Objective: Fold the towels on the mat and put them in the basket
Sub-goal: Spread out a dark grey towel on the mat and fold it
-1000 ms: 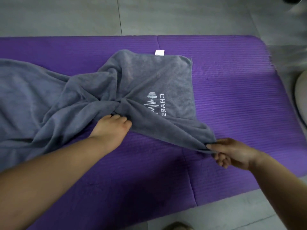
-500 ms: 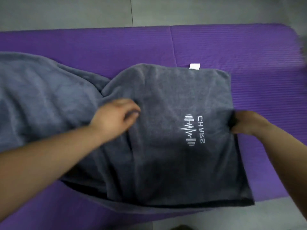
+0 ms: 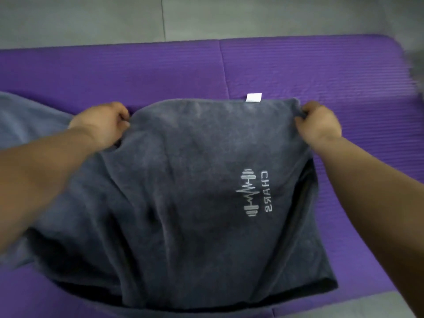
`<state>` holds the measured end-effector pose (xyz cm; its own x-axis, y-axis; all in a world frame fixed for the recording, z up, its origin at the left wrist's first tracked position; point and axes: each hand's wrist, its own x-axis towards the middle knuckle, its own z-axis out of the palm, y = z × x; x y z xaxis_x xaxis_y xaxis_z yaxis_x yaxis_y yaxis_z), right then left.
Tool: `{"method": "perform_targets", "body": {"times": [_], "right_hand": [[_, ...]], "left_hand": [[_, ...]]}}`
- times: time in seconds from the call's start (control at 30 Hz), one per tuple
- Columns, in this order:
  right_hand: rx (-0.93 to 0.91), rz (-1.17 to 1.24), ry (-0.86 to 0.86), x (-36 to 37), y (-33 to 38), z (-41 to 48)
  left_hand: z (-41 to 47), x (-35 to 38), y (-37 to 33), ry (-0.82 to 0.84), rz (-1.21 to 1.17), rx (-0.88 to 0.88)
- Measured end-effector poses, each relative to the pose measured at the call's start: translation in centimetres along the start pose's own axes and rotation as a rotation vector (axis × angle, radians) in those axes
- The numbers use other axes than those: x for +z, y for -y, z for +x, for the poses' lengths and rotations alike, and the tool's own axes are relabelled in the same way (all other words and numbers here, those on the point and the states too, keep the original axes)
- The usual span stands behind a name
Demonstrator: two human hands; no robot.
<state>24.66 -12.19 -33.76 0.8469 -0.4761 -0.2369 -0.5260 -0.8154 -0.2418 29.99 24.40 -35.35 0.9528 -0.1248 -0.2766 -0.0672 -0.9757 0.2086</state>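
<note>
A grey towel (image 3: pixel 183 191) with a white embroidered logo and a small white tag (image 3: pixel 253 97) lies over the purple mat (image 3: pixel 298 65). My left hand (image 3: pixel 103 122) grips the towel's far edge on the left. My right hand (image 3: pixel 320 125) grips the far right corner. Between the two hands the cloth is stretched and lifted, hanging toward me. More of the grey towel trails off to the left (image 3: pixel 27 111). No basket is in view.
Grey tiled floor (image 3: pixel 206 17) runs beyond the mat's far edge and shows again at the bottom right (image 3: pixel 344 304). The mat has a fold seam down its middle (image 3: pixel 223 70). A blurred grey shape sits at the right edge (image 3: pixel 416 65).
Both hands moved from the towel's near part to its far edge and took hold there. The bunched, twisted cloth has spread out into a broad sheet between them.
</note>
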Motion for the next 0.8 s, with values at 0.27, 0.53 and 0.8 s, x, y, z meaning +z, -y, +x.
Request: {"method": "perform_targets", "body": {"times": [0.27,0.53,0.8], "right_hand": [[0.053,0.296,-0.102,-4.8,0.8,5.2],[0.146,0.066,-0.103,1.3,-7.5,-7.8],[0.309,0.057,0.160,1.1,-10.5,-15.6]], "left_hand": [[4.6,-4.5,-0.3,-0.264,-0.095,-0.038],[-10.1,1.4,1.1,0.094,0.044,0.661],[-17.1,5.2,1.1,0.194,0.026,0.852]]}}
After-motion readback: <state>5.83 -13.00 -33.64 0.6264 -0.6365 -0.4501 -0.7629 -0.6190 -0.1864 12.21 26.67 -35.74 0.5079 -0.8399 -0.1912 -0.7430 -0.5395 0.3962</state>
